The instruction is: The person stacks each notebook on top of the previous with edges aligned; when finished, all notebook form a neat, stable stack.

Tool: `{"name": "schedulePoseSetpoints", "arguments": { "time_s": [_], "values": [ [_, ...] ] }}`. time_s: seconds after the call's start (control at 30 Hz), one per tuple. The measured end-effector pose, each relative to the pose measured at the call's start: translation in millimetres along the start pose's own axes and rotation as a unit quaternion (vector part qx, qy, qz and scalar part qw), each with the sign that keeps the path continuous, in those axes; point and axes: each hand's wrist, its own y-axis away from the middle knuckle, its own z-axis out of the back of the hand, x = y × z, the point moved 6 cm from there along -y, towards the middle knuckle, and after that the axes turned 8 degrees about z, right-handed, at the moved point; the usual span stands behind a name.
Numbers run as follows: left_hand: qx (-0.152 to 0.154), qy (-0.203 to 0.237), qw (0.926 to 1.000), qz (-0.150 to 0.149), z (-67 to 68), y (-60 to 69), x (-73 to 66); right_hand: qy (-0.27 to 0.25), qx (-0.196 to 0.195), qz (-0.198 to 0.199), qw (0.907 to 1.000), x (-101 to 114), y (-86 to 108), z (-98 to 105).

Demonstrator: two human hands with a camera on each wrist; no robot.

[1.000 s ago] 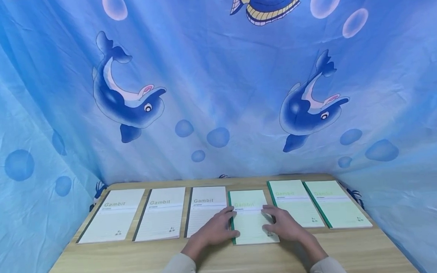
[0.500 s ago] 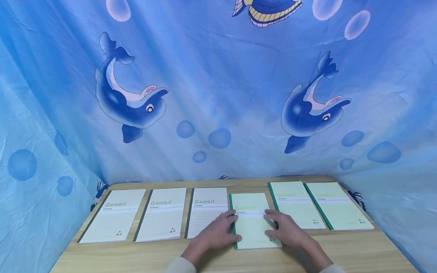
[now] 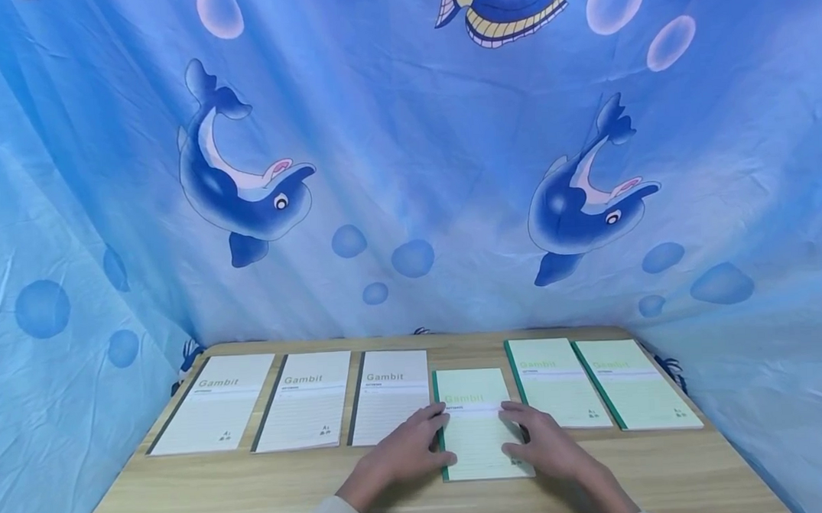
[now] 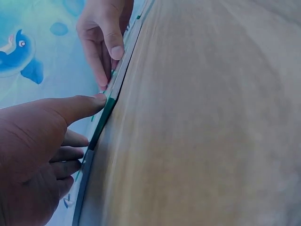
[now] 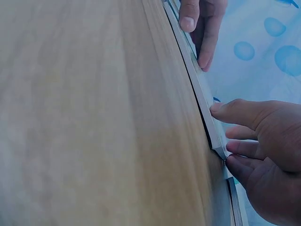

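Note:
A pale green notebook (image 3: 477, 437) with a dark green spine lies cover up between the two hands in the head view. My left hand (image 3: 406, 449) grips its left edge, thumb on the cover by the spine and fingers along the side. Opposite, my right hand (image 3: 552, 445) holds the right edge, thumb on the cover. The left wrist view shows the left thumb (image 4: 94, 103) at the near spine corner. In the right wrist view the notebook's near edge (image 5: 200, 99) runs close to the tabletop; whether it touches cannot be told.
Three white notebooks with dark spines, the nearest (image 3: 390, 403) beside my left hand, lie in a row leftward. Two more green notebooks, one (image 3: 562, 395) near my right hand and one (image 3: 637, 388) farther right, lie rightward. A blue curtain (image 3: 407, 172) hangs behind the wooden table (image 3: 222, 494).
Both hands have drawn the green notebook toward the table's front, out of line with the row. The other notebooks have stayed in place.

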Motion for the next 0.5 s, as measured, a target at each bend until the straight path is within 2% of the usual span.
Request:
{"name": "schedulePoseSetpoints", "arguments": {
  "time_s": [0.07, 0.2, 0.37, 0.43, 0.5],
  "values": [
    [-0.008, 0.017, 0.9998, -0.004, 3.9, -0.2, -0.7, 0.005, -0.005, 0.003, 1.0000, 1, 0.8, 2],
    [-0.033, 0.108, 0.9935, -0.009, 16.1, 3.8, -1.1, 0.005, -0.011, 0.008, 0.9999, 4, 7.1, 8],
    [-0.064, 0.224, 0.9726, 0.001, 28.4, 22.1, 3.5, -0.021, -0.026, 0.004, 0.9994, 5, 19.8, 15],
    [-0.062, 0.257, 0.9643, 0.014, 29.6, 30.5, 6.3, -0.052, -0.033, -0.008, 0.9981, 3, 25.3, 18],
    [-0.044, 0.295, 0.9539, 0.031, 27.6, 38.0, 9.6, -0.091, -0.035, -0.033, 0.9947, 0, 30.7, 20]
  ]
}}
